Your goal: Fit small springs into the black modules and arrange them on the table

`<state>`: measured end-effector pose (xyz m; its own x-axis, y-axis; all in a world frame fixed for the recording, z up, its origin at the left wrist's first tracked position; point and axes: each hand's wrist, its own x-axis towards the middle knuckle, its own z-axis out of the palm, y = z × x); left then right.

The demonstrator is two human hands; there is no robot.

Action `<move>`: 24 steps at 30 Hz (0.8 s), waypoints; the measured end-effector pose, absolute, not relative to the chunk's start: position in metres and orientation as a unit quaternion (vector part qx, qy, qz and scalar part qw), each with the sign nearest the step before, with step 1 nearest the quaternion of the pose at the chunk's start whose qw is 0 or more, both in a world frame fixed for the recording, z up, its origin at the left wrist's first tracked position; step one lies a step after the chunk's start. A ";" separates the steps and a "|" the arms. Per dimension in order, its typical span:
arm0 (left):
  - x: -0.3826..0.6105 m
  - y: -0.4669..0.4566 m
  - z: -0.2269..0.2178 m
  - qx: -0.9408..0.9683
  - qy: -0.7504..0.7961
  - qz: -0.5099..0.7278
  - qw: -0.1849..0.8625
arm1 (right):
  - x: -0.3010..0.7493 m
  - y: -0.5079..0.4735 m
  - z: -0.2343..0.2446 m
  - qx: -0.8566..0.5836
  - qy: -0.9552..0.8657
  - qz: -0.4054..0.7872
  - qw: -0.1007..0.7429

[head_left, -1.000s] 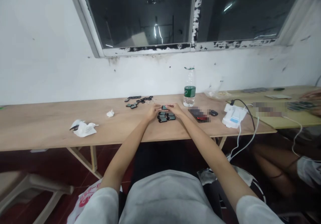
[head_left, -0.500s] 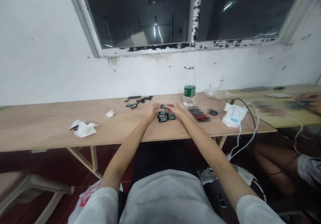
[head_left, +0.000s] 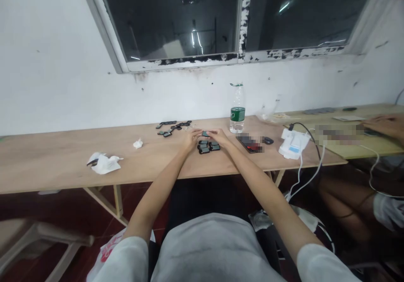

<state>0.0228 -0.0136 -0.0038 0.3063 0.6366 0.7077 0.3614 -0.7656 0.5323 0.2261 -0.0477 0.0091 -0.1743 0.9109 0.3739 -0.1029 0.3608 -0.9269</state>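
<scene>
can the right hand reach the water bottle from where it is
Probably yes: the water bottle stands near the right hand with nothing visible between them, though that hand holds a small grey-faced piece together with the left hand.

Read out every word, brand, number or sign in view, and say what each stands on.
None can be read.
Green bottle label: white mark, too small.
White bag, lower left: red print, too blurred.
White box: blue patch, nothing legible.
Phone: pixelated.
Held dark piece: no lettering discernible.

Makeshift workroom: plain wooden table (head_left: 57,164) along scuffed white wall (head_left: 47,88), small dark-framed parts (head_left: 204,150) in clusters.
</scene>
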 end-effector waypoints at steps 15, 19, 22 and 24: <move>0.015 0.000 -0.012 0.684 0.383 0.484 0.389 | 0.231 -0.037 -0.001 -0.333 -0.657 0.431 0.521; 0.017 -0.002 -0.012 0.686 0.382 0.479 0.392 | 0.229 -0.033 -0.004 -0.327 -0.654 0.433 0.528; 0.017 -0.002 -0.010 0.704 0.364 0.499 0.350 | 0.230 -0.026 -0.005 -0.352 -0.631 0.426 0.545; 0.014 0.000 -0.009 0.714 0.355 0.518 0.308 | 0.235 -0.021 -0.005 -0.399 -0.599 0.404 0.564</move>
